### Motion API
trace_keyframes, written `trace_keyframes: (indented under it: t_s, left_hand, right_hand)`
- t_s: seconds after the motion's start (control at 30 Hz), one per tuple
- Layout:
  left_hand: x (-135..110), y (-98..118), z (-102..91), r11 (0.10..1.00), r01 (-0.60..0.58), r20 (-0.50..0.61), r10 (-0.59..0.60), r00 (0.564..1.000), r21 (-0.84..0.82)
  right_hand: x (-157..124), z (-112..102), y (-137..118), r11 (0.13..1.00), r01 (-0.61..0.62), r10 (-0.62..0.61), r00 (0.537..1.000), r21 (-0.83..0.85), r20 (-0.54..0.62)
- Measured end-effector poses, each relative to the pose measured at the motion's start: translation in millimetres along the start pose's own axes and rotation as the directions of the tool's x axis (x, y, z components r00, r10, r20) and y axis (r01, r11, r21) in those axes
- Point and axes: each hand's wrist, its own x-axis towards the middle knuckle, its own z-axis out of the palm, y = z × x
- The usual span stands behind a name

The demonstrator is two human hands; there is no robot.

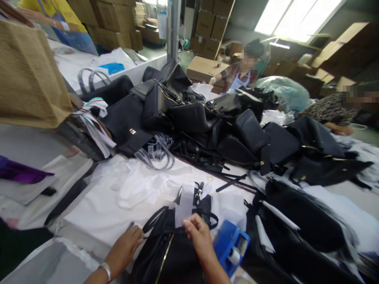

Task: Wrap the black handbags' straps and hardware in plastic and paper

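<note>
A black handbag (177, 256) with a gold zipper lies on the table in front of me, its straps folded toward the far side. Between the thumb and fingers of my right hand (197, 233) is a translucent white paper strip (184, 205), held over the bag's strap end near a silver buckle (199, 192). My left hand (127, 243), a bracelet at its wrist, is closed at the bag's left edge. Something thin and dark pokes out of its fingers, too small to name. Just right of the bag stands a blue tape dispenser (227, 246).
A heap of black bags (195, 118) runs across the table's far side. More black bags with white paper rolls (281, 215) lie at right. A tan bag (29, 75) is at upper left. Co-workers sit beyond, one in an apron (239, 81). Cardboard boxes (207, 33) stand behind.
</note>
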Motion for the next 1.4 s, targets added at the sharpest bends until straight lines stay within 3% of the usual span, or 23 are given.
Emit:
trace_keyframes:
  t_s: [0.13,0.23,0.33,0.43,0.57,0.63,0.73,0.83,0.9,0.97,1.03,1.07,1.13,1.2,1.3,1.4]
  left_hand:
    - [2,12,-15.2,0.992,0.044,0.033,-0.04,0.999,-0.119]
    - [5,24,-24.6,0.972,0.078,-0.017,-0.084,0.996,-0.221]
    - [15,49,-33.2,0.918,0.078,-0.041,-0.102,0.994,-0.389]
    - [28,82,-40.8,0.752,0.185,0.095,-0.161,0.982,-0.633]
    - [35,110,-49.3,0.393,0.339,0.26,-0.24,0.935,-0.855]
    - [34,111,-53.7,0.327,0.346,0.266,-0.264,0.927,-0.88]
    - [35,92,-68.4,0.275,0.326,0.205,-0.39,0.898,-0.904]
    - [37,58,-105.1,0.189,0.141,-0.002,-0.603,0.798,-0.972]
    - [38,38,-141.0,0.27,-0.04,-0.224,-0.698,0.68,-0.962]
    - [38,29,-176.9,0.392,-0.172,-0.417,-0.718,0.557,-0.904]
    - [41,31,-202.5,0.481,-0.22,-0.522,-0.693,0.498,-0.849]
    - [45,35,-208.9,0.514,-0.235,-0.558,-0.671,0.489,-0.825]
    - [55,45,-207.2,0.532,-0.238,-0.57,-0.641,0.513,-0.813]
    - [67,52,-189.4,0.509,-0.174,-0.501,-0.626,0.597,-0.843]
    - [82,52,-152.3,0.543,-0.023,-0.398,-0.584,0.708,-0.839]
    - [86,43,-127.7,0.64,0.093,-0.359,-0.54,0.761,-0.763]
  right_hand:
    - [-19,14,32,0.998,-0.065,0.065,0.998,-0.023,0.024]
    - [-27,22,34,0.996,-0.046,0.05,0.998,-0.075,0.046]
    - [-31,32,28,0.985,0.028,-0.013,0.996,-0.173,0.085]
    - [-32,47,25,0.942,0.144,-0.088,0.978,-0.303,0.19]
    - [-29,66,23,0.867,0.307,-0.147,0.91,-0.393,0.387]
    - [-27,74,22,0.851,0.342,-0.141,0.88,-0.399,0.454]
    - [-19,78,20,0.838,0.367,-0.14,0.859,-0.404,0.492]
    - [0,69,17,0.844,0.372,-0.208,0.891,-0.386,0.403]
    - [18,57,13,0.827,0.344,-0.248,0.933,-0.445,0.26]
    - [37,48,11,0.762,0.331,-0.259,0.944,-0.556,0.206]
    - [52,48,11,0.64,0.42,-0.251,0.905,-0.643,0.342]
    - [56,53,13,0.556,0.508,-0.239,0.856,-0.658,0.459]
    - [63,71,19,0.351,0.693,-0.199,0.712,-0.629,0.673]
    - [68,93,27,0.157,0.803,-0.131,0.594,-0.575,0.794]
    - [78,113,34,0.017,0.843,-0.036,0.537,-0.537,0.843]
    - [83,102,21,0.009,0.844,-0.086,0.536,-0.537,0.84]
